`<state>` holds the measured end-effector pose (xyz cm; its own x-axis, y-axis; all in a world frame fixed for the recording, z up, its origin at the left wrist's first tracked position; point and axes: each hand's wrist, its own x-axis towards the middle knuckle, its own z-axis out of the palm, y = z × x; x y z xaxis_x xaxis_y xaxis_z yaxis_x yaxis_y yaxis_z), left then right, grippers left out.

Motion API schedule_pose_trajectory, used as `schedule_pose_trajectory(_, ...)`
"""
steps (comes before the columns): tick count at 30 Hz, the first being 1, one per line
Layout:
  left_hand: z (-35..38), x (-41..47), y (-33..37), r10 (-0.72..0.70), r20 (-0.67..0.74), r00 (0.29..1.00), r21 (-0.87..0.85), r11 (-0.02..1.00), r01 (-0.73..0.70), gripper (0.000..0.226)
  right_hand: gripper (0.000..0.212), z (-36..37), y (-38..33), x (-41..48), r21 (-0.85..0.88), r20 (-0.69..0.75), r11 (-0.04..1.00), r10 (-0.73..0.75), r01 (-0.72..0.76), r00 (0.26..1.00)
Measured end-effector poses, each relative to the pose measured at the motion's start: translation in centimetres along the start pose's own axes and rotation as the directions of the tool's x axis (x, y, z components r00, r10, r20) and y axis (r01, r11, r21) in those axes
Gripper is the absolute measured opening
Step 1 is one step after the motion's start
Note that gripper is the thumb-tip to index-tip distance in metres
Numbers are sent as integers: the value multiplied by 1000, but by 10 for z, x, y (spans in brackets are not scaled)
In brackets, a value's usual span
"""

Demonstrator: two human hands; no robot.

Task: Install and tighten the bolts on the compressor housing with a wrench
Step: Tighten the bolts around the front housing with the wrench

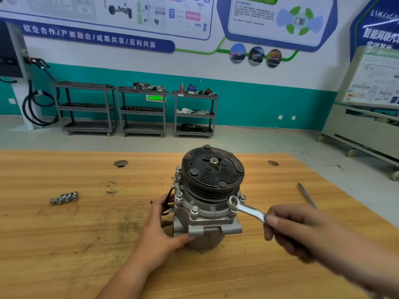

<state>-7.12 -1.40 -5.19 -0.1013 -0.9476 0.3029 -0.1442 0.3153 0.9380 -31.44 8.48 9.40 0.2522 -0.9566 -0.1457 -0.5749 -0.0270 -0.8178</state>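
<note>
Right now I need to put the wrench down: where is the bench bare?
Bare table lies between the loose bolts and the left hand, and behind the bolts. Crowded around the compressor, where the right hand holds the wrench.

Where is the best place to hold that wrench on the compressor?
By the free end of its flat handle, coming from the right. The wrench has its ring end by a bolt on the right of the compressor, and the handle sticks out rightward, probably giving most leverage. The right hand holds it there.
</note>
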Motion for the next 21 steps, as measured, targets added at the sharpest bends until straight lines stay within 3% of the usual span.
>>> schedule_pose_trajectory(3, 0, 0, 1, -10, 5, 1000, -2, 1000, 10, 88, 22, -38, -14, 9, -397, 72, 917, 6, 23, 997)
schedule_pose_trajectory(5, 0, -1, 2, -5, 2, 1000, -4, 1000, 5, 88, 21, -51, -18, 17, -557, 119, 830, 37, 36, 992)
schedule_pose_trajectory(15, -1, 0, -1, 8, 15, 1000, -12, 1000, -8, 90, 22, -60, -48, 62, -777, 199, 628, 181, 43, 963)
schedule_pose_trajectory(21, -1, 1, -3, 4, 14, 1000, -13, 1000, -4, 90, 25, -65, -53, 71, -785, 249, 618, 281, 23, 927)
